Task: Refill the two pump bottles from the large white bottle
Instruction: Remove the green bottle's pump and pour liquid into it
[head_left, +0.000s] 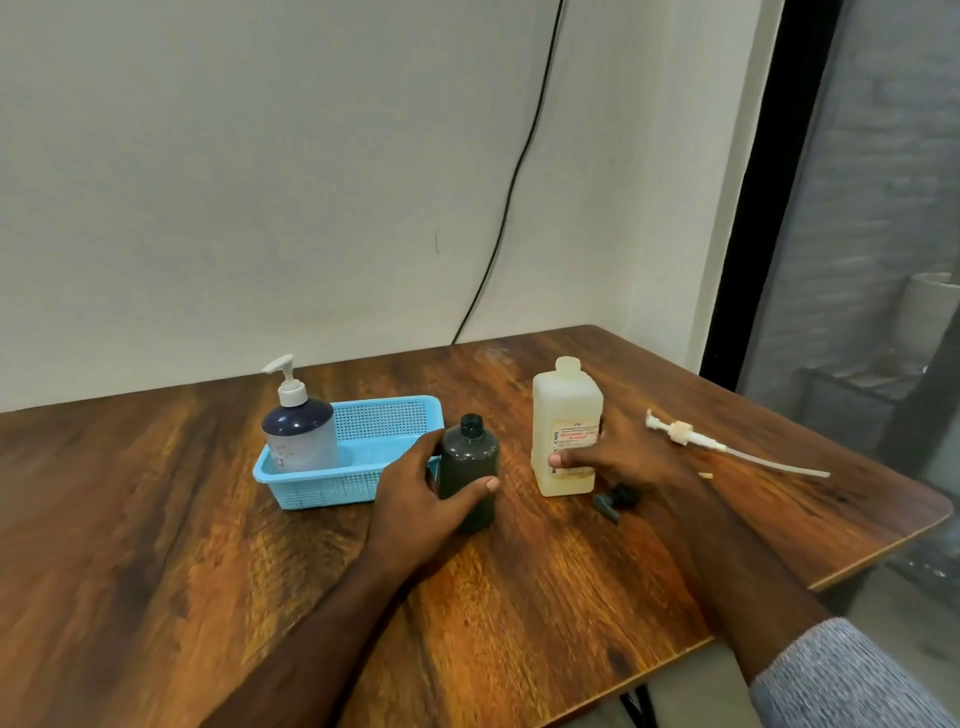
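While the left hand (415, 493) clamps the uncapped dark bottle (469, 470), right hand (618, 457) wraps the large white bottle (566, 426), fingers round it — next: lift & tip w/ necks aligned.

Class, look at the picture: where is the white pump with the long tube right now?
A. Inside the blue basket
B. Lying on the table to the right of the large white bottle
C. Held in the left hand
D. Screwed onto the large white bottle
B: the white pump lies flat on the table, right of the open-necked large white bottle.
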